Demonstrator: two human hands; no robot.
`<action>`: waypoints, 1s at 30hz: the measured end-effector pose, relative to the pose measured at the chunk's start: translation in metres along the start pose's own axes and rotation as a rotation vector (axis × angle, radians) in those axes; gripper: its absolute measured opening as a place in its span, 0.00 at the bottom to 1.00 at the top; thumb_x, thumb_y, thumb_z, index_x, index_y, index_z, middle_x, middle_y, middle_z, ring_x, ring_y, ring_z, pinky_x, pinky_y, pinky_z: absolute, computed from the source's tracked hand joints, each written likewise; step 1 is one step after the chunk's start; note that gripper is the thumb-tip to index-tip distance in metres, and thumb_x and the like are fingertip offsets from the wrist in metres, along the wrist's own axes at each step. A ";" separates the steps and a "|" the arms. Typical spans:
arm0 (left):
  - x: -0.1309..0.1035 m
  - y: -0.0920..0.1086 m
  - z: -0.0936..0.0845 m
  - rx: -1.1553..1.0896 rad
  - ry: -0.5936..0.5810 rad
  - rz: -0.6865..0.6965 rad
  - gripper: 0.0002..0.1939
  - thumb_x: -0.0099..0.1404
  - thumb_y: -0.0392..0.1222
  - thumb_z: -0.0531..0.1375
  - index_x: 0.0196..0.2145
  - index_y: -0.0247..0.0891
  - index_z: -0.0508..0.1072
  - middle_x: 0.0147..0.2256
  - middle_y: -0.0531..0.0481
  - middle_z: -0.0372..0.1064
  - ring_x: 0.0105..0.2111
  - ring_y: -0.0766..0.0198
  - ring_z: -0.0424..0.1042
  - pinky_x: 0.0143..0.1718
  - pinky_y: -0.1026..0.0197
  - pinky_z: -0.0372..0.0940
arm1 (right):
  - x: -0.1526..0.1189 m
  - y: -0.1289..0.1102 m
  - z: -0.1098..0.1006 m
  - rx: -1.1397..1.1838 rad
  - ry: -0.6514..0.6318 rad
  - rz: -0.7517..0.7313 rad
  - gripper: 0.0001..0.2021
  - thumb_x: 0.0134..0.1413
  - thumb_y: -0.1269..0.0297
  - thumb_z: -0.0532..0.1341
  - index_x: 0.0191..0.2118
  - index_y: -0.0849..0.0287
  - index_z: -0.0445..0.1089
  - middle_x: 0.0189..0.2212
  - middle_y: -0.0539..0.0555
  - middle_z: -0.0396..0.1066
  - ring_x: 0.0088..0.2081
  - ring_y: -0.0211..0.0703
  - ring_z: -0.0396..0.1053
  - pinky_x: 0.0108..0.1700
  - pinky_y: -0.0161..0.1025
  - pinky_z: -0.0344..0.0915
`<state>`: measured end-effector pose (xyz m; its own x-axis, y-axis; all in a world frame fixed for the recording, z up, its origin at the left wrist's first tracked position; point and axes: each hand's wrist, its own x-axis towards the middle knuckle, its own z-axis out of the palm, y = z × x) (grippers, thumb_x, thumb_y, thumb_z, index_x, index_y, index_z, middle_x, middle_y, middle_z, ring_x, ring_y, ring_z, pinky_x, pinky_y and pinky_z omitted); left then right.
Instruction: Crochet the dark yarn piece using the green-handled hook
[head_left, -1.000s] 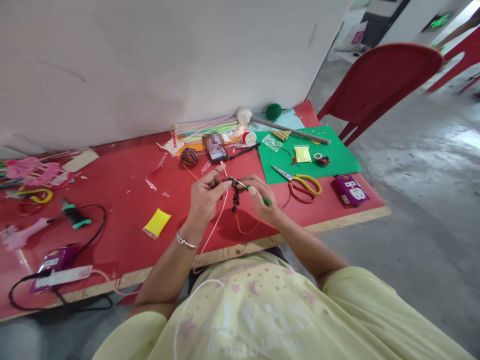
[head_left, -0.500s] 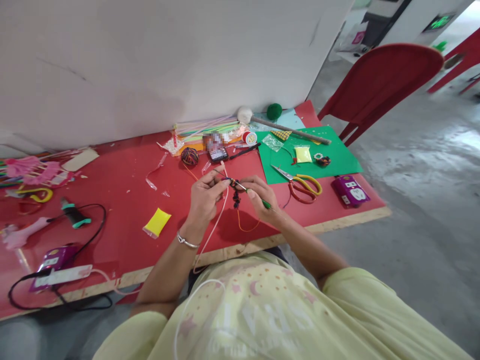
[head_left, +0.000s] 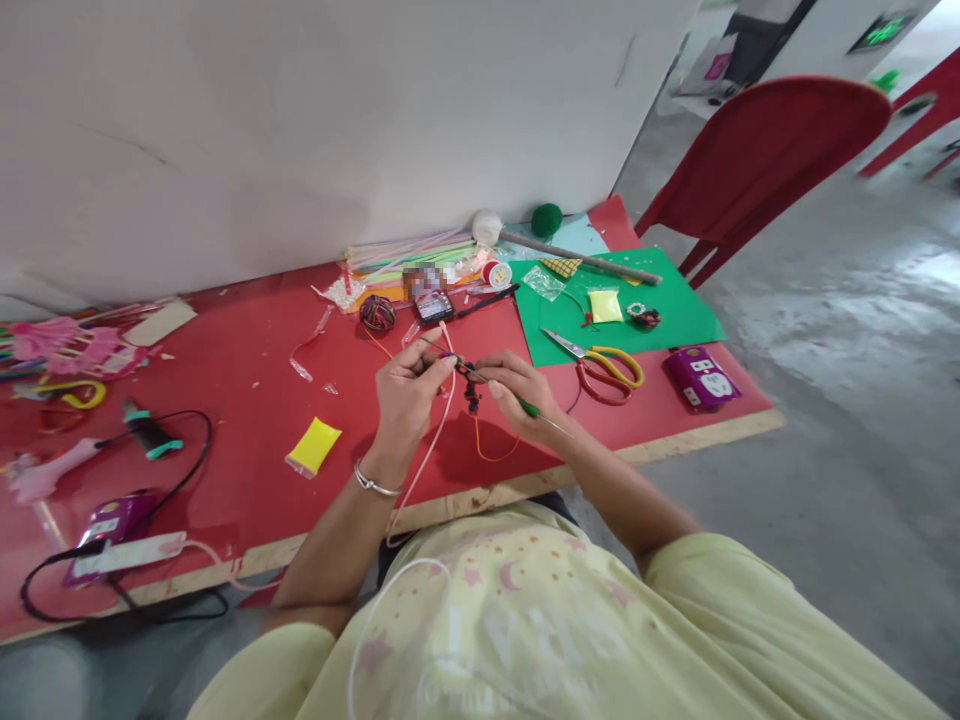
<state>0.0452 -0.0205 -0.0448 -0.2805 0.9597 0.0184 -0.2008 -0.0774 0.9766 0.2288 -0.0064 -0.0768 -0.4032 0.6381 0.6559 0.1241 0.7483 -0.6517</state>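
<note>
My left hand point(head_left: 406, 391), with a silver bracelet at its wrist, pinches a small dark multicoloured yarn piece point(head_left: 472, 396) at its upper end. The fingers of my right hand point(head_left: 523, 397) are closed round a thin crochet hook point(head_left: 529, 408) with a green grip. The hook's tip lies at the yarn piece, between both hands. An orange strand point(head_left: 491, 459) loops below the piece. Behind my left hand sits a ball of multicoloured yarn point(head_left: 377, 314). A pink cable point(head_left: 427, 455) runs down beside my left hand.
Scissors point(head_left: 604, 368) and a yellow packet point(head_left: 604, 306) lie on a green sheet point(head_left: 536, 335). Purple power sockets point(head_left: 702, 380) stand at the right; a phone point(head_left: 433, 306) lies behind my hands, another yellow packet point(head_left: 314, 446) to the left. A red chair point(head_left: 780, 160) stands beyond.
The hook has tilted a little, and my right hand has shifted slightly, its fingers closer over the yarn piece. My left hand keeps its pinch. The view has moved slightly.
</note>
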 end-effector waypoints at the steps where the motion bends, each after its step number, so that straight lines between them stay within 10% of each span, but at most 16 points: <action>1: 0.000 0.000 0.000 0.005 0.005 0.002 0.26 0.51 0.40 0.73 0.50 0.41 0.82 0.24 0.59 0.59 0.20 0.76 0.52 0.21 0.69 0.48 | 0.000 0.000 -0.001 0.002 -0.009 -0.003 0.15 0.71 0.63 0.52 0.53 0.57 0.73 0.47 0.62 0.73 0.49 0.46 0.73 0.50 0.46 0.73; 30: 0.002 -0.005 0.002 -0.072 -0.134 -0.110 0.34 0.52 0.38 0.72 0.58 0.42 0.75 0.30 0.53 0.75 0.17 0.77 0.54 0.18 0.69 0.47 | 0.009 0.001 0.020 0.185 0.198 0.263 0.16 0.70 0.53 0.53 0.38 0.57 0.72 0.34 0.53 0.71 0.34 0.38 0.71 0.37 0.37 0.70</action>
<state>0.0478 -0.0180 -0.0494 -0.1261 0.9905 -0.0546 -0.2910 0.0157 0.9566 0.2070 -0.0041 -0.0794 -0.1939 0.8404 0.5061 0.0270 0.5203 -0.8536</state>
